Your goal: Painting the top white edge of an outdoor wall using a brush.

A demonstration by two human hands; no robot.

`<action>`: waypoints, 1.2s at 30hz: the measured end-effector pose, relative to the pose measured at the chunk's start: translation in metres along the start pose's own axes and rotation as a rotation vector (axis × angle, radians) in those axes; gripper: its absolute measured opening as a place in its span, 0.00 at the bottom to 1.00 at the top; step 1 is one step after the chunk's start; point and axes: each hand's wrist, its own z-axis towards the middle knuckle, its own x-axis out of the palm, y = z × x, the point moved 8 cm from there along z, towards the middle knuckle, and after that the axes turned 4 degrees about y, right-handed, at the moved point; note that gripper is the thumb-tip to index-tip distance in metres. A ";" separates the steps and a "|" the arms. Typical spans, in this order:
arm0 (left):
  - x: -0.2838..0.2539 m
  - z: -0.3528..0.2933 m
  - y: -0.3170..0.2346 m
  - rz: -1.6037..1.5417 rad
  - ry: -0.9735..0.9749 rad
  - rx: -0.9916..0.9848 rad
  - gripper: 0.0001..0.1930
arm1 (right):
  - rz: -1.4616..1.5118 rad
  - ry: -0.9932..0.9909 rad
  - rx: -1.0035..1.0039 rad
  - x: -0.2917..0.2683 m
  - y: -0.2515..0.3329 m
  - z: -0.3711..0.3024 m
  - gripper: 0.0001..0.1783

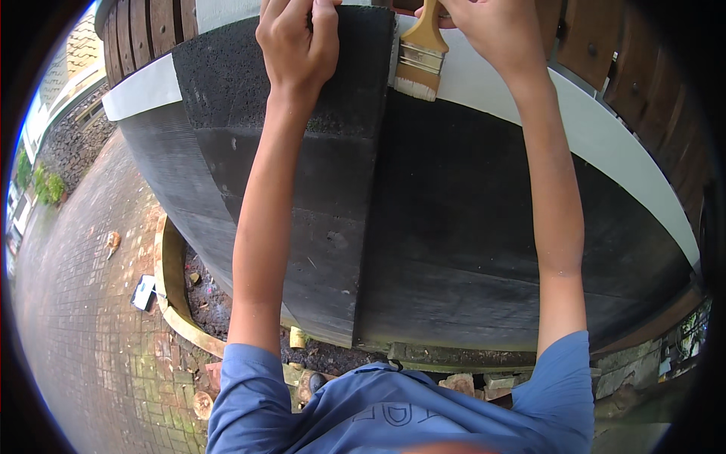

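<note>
My right hand point(495, 30) grips the wooden handle of a flat paintbrush point(422, 57). The brush points downward, its pale, paint-coated bristles against the white band point(484, 76) beside the dark pillar's edge. My left hand point(299, 38) is closed, with curled fingers, in front of the top of the rough black pillar point(219, 83). Its fingertips are partly cut off by the picture's upper edge, so whatever they hold is hidden. Below the white band spreads a smooth black wall point(454, 204).
Brown wooden slats point(590, 45) run above the wall on both sides. At lower left, a curved low border point(170, 303) encloses soil. Brick paving point(83, 280) stretches beyond it, with a white-and-blue box-like item point(142, 292) and a cut log point(203, 405). Loose bricks point(457, 384) lie near my feet.
</note>
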 end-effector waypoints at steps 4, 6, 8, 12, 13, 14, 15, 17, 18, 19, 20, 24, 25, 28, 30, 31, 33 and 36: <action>-0.001 -0.002 0.003 -0.010 0.006 0.014 0.15 | 0.074 0.005 0.162 0.008 -0.007 0.003 0.14; -0.002 -0.002 0.001 -0.017 -0.005 0.010 0.15 | 0.098 0.001 0.197 0.011 -0.009 0.003 0.14; -0.002 -0.002 0.001 -0.023 -0.016 0.007 0.15 | 0.063 -0.006 0.171 0.011 -0.006 0.004 0.13; -0.003 -0.003 0.005 -0.034 -0.005 0.017 0.15 | -0.010 0.018 0.211 0.012 -0.011 0.002 0.12; -0.002 -0.003 0.004 -0.029 -0.004 0.027 0.15 | -0.017 -0.030 0.108 0.010 -0.007 0.000 0.12; -0.002 -0.003 0.004 -0.030 -0.005 0.026 0.15 | -0.023 -0.077 0.006 0.008 -0.002 -0.003 0.12; -0.002 -0.003 0.003 -0.031 -0.006 0.024 0.15 | -0.024 -0.076 0.005 0.008 -0.004 -0.004 0.12; -0.001 -0.003 0.003 -0.034 -0.004 0.018 0.15 | -0.112 -0.130 -0.013 0.005 0.000 -0.008 0.13; -0.001 -0.002 0.003 -0.032 -0.011 0.021 0.15 | -0.114 -0.128 -0.012 0.005 0.001 -0.009 0.13; -0.002 -0.002 0.003 -0.025 -0.015 0.025 0.15 | -0.140 -0.142 -0.023 0.005 0.003 -0.009 0.12; -0.002 -0.002 0.004 -0.023 -0.012 0.023 0.15 | -0.167 -0.155 -0.034 0.005 0.005 -0.009 0.12; -0.001 -0.003 0.008 -0.014 -0.021 0.046 0.15 | -0.218 -0.196 -0.115 0.005 0.012 -0.009 0.12; -0.001 -0.003 0.006 -0.004 -0.033 0.063 0.15 | -0.187 -0.178 -0.109 0.004 0.009 -0.007 0.12; -0.002 -0.002 0.002 -0.010 -0.028 0.037 0.15 | -0.155 -0.146 -0.079 0.003 0.009 -0.002 0.12; -0.001 -0.002 0.006 -0.003 -0.018 0.047 0.15 | -0.153 -0.132 -0.055 0.002 0.008 0.002 0.12; 0.000 -0.002 0.005 0.000 -0.008 0.056 0.16 | -0.143 -0.128 -0.067 0.002 0.008 0.004 0.12; -0.001 -0.003 0.003 0.001 -0.014 0.041 0.16 | -0.133 -0.123 -0.079 0.001 0.010 0.005 0.12; -0.003 -0.003 0.003 -0.005 -0.015 0.028 0.16 | -0.173 -0.157 -0.083 -0.001 0.014 0.007 0.12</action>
